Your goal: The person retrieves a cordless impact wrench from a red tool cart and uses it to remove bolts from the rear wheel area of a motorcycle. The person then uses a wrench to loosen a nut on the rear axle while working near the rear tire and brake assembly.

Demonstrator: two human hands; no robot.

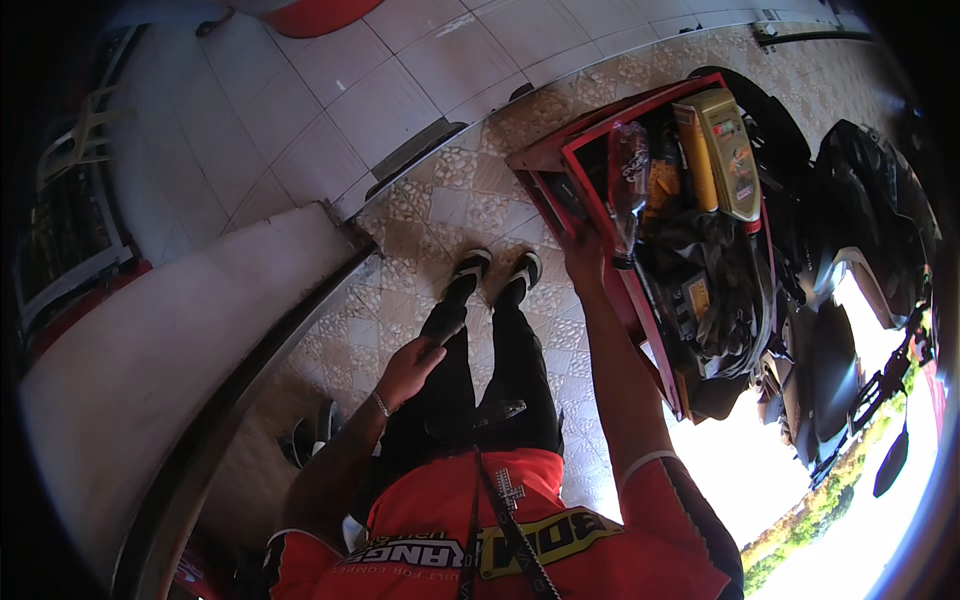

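Note:
My left hand [405, 372] is closed in front of my left thigh, around a small dark object [443, 332] whose kind I cannot make out against my black trousers. My right arm stretches forward to a red metal tool cart [655, 345]. At the cart's near side, my right hand [586, 262] reaches to the opening under the top tray, and its fingers are mostly hidden there. In the top tray lie a clear plastic bottle [628, 180], a yellow-gold oil bottle [735, 155], an orange-yellow container [692, 158] and a heap of dark cloths or gloves [725, 285].
Several motorcycles [870, 190] stand close behind the cart, on the right. A white wall with a dark edge [300, 330] curves along my left. Ahead, a raised threshold [415, 155] separates patterned floor from pale tiles [330, 120]. A red round container [320, 14] stands beyond.

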